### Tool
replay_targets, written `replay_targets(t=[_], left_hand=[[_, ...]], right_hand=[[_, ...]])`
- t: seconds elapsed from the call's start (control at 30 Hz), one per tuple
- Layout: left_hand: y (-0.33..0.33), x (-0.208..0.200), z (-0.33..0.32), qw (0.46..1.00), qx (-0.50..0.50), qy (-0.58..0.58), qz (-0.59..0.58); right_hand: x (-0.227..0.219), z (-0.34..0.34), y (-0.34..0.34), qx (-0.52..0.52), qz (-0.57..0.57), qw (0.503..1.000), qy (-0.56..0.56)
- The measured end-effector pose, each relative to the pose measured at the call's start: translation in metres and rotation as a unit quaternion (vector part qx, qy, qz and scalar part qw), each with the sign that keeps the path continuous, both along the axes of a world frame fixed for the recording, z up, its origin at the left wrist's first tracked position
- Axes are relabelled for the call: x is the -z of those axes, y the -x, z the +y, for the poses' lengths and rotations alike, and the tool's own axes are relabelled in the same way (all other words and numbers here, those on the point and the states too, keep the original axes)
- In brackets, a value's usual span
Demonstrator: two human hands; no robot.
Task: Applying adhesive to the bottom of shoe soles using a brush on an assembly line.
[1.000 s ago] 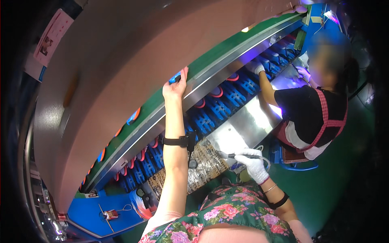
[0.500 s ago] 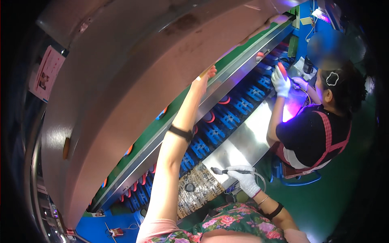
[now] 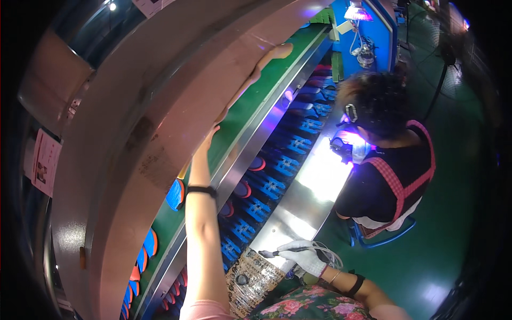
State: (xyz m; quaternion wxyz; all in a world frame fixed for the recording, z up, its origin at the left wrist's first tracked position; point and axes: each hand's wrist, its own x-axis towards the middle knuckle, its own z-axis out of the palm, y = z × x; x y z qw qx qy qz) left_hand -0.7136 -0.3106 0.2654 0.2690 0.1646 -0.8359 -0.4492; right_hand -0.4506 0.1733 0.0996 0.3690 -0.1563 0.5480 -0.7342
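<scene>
My left hand [image 3: 209,140] reaches over the green conveyor belt [image 3: 234,128], beside the lower edge of a large metal hood. The hood hides most of its fingers. Close to that wrist, a blue piece with an orange rim [image 3: 175,195], shaped like part of a shoe sole, lies on the belt. My right hand [image 3: 304,260], in a white glove, is closed round the dark handle of a brush [image 3: 265,254] with thin tubes behind it. The brush tip hovers at or just above the border between the metal tabletop [image 3: 290,221] and a tape-covered board [image 3: 256,285].
The curved hood [image 3: 133,149] fills the left side. Blue holders [image 3: 258,209] stand in a row beyond the tabletop. More blue and orange pieces [image 3: 142,258] lie on the belt. A seated co-worker [image 3: 394,181] bends under a bright lamp at the right. A round dark object [image 3: 242,280] sits on the board.
My left hand has drawn back to the left along the belt, toward the hood. The view has shifted. My right hand still grips the brush. The co-worker's raised hand has come down.
</scene>
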Motion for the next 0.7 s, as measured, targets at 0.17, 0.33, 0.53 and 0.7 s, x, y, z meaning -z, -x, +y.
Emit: replay_targets(t=[0.17,0.33,0.53,0.7], left_hand=[[-0.092,-0.038,0.095,0.706,0.266,-0.567,0.331],[-0.253,0.000,0.102,0.815,0.084,-0.490,0.297],[-0.402,0.073,0.168,0.769,0.214,-0.534,0.278],[-0.487,0.123,0.220,0.683,0.267,-0.609,0.302]], right_hand=[[0.006,-0.003,-0.007,-0.004,0.002,0.999,0.034],[0.030,-0.018,-0.040,-0.036,0.016,0.999,0.014],[0.010,-0.028,-0.055,0.002,0.102,0.994,0.027],[0.008,-0.046,-0.068,0.022,-0.034,0.997,0.068]])
